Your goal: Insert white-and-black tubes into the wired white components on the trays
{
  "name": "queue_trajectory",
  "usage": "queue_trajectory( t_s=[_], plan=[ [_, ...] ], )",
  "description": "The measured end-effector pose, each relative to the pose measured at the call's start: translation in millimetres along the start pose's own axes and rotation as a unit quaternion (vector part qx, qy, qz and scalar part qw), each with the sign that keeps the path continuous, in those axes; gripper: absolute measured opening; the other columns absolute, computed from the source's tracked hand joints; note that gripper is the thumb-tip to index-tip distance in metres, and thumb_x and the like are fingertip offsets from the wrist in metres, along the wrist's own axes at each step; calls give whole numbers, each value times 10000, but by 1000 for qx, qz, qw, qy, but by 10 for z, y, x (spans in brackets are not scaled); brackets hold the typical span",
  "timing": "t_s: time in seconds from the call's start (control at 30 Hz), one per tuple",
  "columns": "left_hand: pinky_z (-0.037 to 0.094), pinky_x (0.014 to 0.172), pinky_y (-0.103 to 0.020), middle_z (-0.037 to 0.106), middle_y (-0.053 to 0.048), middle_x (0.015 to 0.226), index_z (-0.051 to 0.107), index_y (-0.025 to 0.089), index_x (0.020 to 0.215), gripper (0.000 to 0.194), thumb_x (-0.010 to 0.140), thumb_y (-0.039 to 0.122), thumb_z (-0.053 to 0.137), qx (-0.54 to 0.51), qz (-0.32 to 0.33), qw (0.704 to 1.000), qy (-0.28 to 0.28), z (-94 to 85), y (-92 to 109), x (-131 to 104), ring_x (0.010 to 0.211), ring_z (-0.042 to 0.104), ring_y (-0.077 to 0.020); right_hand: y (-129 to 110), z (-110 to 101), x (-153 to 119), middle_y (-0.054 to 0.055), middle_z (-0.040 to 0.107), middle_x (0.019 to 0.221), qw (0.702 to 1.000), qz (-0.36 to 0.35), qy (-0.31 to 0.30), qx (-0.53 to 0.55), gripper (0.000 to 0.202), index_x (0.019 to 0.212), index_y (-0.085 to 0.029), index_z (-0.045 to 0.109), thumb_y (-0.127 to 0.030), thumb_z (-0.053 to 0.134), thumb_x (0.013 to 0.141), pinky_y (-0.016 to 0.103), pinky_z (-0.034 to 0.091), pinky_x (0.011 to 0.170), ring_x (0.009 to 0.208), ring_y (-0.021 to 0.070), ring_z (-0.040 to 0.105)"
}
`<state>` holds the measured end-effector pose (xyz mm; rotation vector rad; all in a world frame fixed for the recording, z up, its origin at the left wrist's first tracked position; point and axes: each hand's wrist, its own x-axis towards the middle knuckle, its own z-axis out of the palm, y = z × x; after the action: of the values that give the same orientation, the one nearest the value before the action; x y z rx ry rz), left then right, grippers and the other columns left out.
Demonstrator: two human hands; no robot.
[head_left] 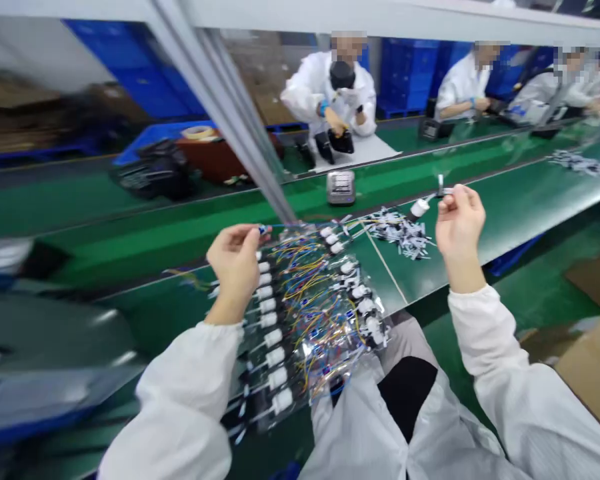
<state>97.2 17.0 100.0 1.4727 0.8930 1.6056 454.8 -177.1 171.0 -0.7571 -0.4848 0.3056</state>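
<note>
A blue plug (pixel 263 230) was pinched in the fingers of the left hand (pixel 235 257). Below it, rows of motors (pixel 269 320) and loose wires (pixel 307 287) were laid on the worktop (pixel 505 210); through any low sweep, these could be snagged. Above the strips (pixel 405 237), a white motor (pixel 420 209) was suspended beside the right hand (pixel 461 223), a small tab (pixel 447 192) grasped in its fingers; by too hard a pull, its leads could be torn loose
</note>
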Motion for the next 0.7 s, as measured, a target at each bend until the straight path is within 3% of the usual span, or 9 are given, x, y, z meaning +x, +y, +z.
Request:
queue_trajectory(
  t_s=[0.1,0.17,0.3,0.4,0.47,0.57,0.7],
  plan=[
    [597,986,-475,696,12,935,532,170,984,380,783,345,804,-151,40,985,68,-186,247,206,972,761,-205,230,-54,-33,-68,609,732,998,39,-52,-11,266,878,-226,623,-285,871,803,196,524,600,654,60,607],
    [585,1006,-470,678,40,966,488,204,1032,406,786,296,798,-197,51,973,105,-383,426,305,954,750,-166,474,-37,-137,-55,621,735,992,90,-84,-20,261,848,-216,639,-267,885,778,199,516,583,646,66,603],
    [559,1049,-463,651,57,1046,448,249,1079,432,831,338,790,-217,82,962,142,-764,714,364,1081,709,-152,1070,46,-479,-41,649,728,965,205,-149,-59,287,826,-211,662,-313,906,716,231,564,603,642,97,632],
    [565,1021,-414,656,51,1091,466,257,1056,455,833,428,825,-172,90,969,150,-890,805,321,1183,671,-174,1475,33,-700,-26,659,698,938,256,-190,-135,307,804,-207,677,-362,906,672,278,596,620,627,135,661],
    [579,890,-311,671,54,1055,509,254,1006,455,799,431,873,-155,61,975,148,-869,790,269,1086,682,-152,1662,-25,-779,-9,678,696,922,265,-210,-188,325,792,-205,672,-384,904,650,310,606,631,626,163,680],
    [500,642,-205,677,38,926,588,207,906,445,718,401,941,-172,25,978,120,-690,683,168,831,651,-100,1799,-127,-789,1,693,708,913,258,-227,-219,341,832,-210,663,-418,881,673,345,617,670,652,191,704],
    [470,581,-195,702,-10,866,669,163,881,374,724,383,928,-159,-11,986,52,-283,523,42,720,627,-83,1832,-219,-682,11,694,743,917,214,-229,-248,331,886,-212,661,-431,845,720,344,603,644,644,189,690]
  ],
)
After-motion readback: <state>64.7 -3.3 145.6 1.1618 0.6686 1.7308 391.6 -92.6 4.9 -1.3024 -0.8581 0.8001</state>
